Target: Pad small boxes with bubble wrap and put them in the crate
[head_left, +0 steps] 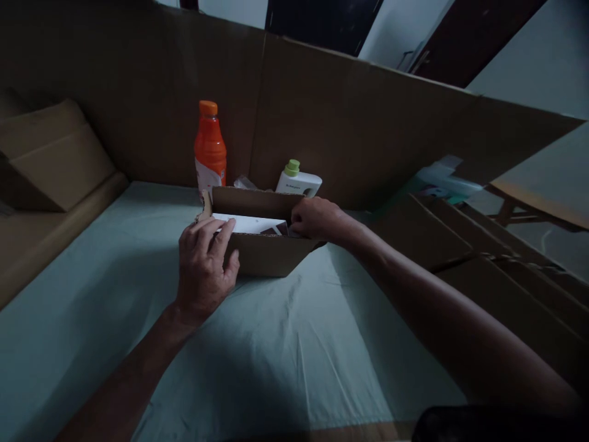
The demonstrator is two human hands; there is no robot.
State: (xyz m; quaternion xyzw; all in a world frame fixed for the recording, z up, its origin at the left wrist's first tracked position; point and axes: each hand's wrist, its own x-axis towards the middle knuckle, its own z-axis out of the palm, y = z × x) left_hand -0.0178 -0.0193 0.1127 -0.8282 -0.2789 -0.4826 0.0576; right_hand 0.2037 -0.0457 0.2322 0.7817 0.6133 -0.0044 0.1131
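Note:
An open cardboard box (262,256) stands in front of me on a pale green cloth (257,356). Inside it lies a white box-like item (253,224) with a dark patch at its right end. My left hand (207,261) rests over the box's left front edge, fingers apart, fingertips on or just above the white item. At the right end, my right hand (317,218) reaches in with its fingers curled; the box wall hides the fingertips, and what they hold, if anything, cannot be seen.
Behind the box stand an orange bottle (210,147) and a white bottle with a green cap (299,183). A tall cardboard wall (345,116) closes off the back. Cardboard boxes flank the left (59,156) and right sides, with a clear plastic item (444,178) on the right.

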